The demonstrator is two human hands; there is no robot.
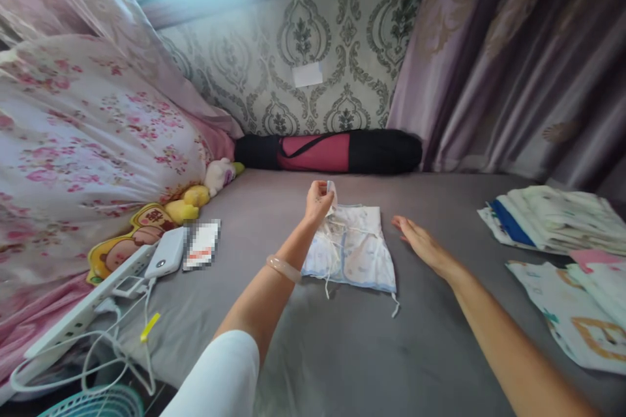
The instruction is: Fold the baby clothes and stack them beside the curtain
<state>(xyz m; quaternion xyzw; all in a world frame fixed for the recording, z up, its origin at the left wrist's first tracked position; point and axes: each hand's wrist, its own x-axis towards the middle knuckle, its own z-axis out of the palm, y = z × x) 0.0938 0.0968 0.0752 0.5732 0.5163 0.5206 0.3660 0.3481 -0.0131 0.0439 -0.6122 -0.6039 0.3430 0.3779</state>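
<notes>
A small white baby shirt [364, 254] with pale blue trim and thin ties lies on the grey bed sheet [352, 352] in front of me. My left hand [320, 201], wearing a bangle at the wrist, is closed on a blue-edged part of the shirt's upper left side and holds it raised off the sheet. Just to the right of the garment, my right hand [415, 236] has its fingers stretched out and touches nothing. Part of the shirt is hidden behind my left hand and forearm.
Folded cloths [552, 215] are stacked at the right, with a printed cloth [577, 319] nearer. At left lie a power strip [92, 300] with cables, a white power bank [166, 253] and plush toys [195, 195]. A black and red bag [323, 152] lies along the wall.
</notes>
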